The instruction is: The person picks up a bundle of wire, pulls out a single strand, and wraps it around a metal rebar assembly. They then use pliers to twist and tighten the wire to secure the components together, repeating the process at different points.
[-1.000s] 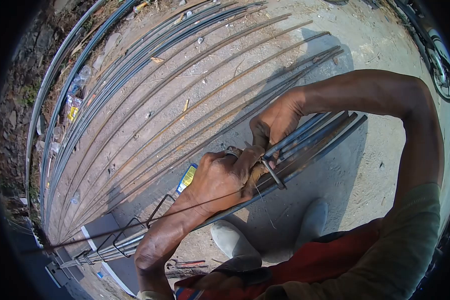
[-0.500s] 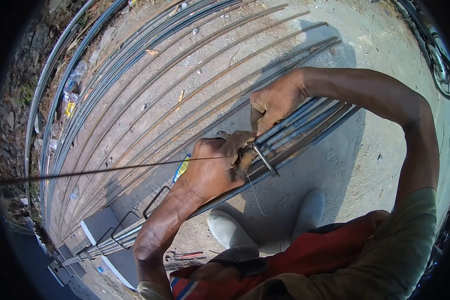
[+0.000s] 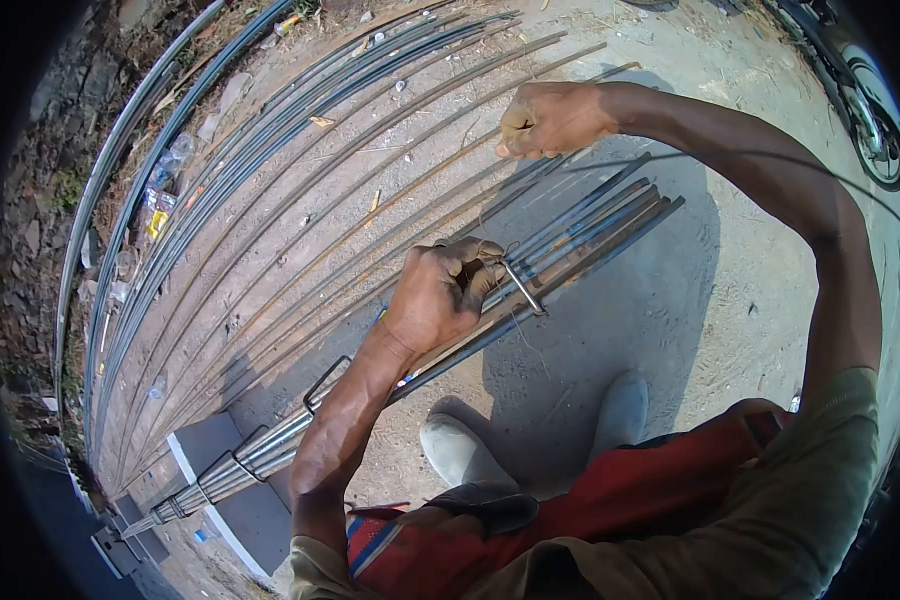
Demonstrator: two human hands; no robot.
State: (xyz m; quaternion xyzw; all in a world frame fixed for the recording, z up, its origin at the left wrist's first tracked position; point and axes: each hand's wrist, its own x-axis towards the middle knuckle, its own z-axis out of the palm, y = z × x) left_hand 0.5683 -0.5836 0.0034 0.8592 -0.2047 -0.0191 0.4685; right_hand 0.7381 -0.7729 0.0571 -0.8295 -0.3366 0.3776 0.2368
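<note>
A bundle of steel rebars [image 3: 610, 225] runs diagonally below my hands, with a bent steel stirrup [image 3: 523, 288] around it near its upper end. My left hand [image 3: 440, 295] is closed in a pinch at the stirrup's upper corner, on thin binding wire [image 3: 513, 247]. A loose wire tail hangs below the stirrup. My right hand [image 3: 558, 122] is raised beyond the bundle, its fingers curled closed. A blurred dark strand, apparently wire, starts near its fingers and sweeps right across my forearm. The fingertips' exact hold is hidden.
Many long rebars [image 3: 370, 125] lie fanned over the dusty ground. More stirrups [image 3: 325, 385] sit along the bundle, near grey blocks [image 3: 255, 520] at lower left. My boots [image 3: 460, 450] stand beside the bundle. Litter [image 3: 160, 200] lies left; a motorcycle wheel [image 3: 875, 130] shows at upper right.
My right hand has left the stirrup and moved up, away from the bundle. The dark strand has swung from the left side to the right. My left hand stays at the stirrup.
</note>
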